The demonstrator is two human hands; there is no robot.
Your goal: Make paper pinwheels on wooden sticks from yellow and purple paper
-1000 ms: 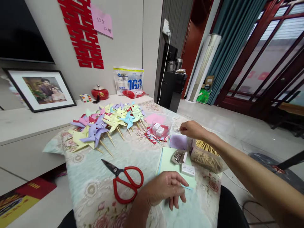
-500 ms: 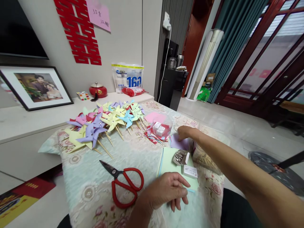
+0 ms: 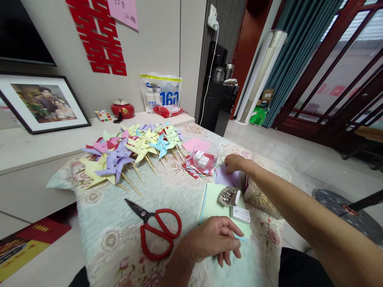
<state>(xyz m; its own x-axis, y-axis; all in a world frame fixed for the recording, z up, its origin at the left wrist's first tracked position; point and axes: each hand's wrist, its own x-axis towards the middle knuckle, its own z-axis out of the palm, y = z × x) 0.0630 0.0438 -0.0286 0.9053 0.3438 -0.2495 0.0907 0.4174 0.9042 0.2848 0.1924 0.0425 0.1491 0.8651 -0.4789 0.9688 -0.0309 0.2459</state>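
My left hand (image 3: 216, 240) rests loosely over the lower edge of a stack of pale green paper (image 3: 212, 203), its fingers apart and nothing in them. Farther off, my right hand (image 3: 235, 163) reaches to the purple paper (image 3: 224, 176), fingers closed at its upper right part; the fingertips are partly hidden. On the green stack sit an open small box of metal fasteners (image 3: 226, 196) and a closed white box (image 3: 241, 214). Red-handled scissors (image 3: 158, 227) lie with blades apart, left of my left hand.
Several paper pinwheels (image 3: 140, 147) on wooden sticks lie at the back left. Beyond the purple paper are a clear round container (image 3: 206, 159), red patterned strips (image 3: 196, 170) and pink paper (image 3: 196, 145). A bag of sticks (image 3: 260, 199) stands at the table's right side.
The view has shifted slightly. My right hand stays at the purple paper, more of which now shows. My left hand has barely moved.
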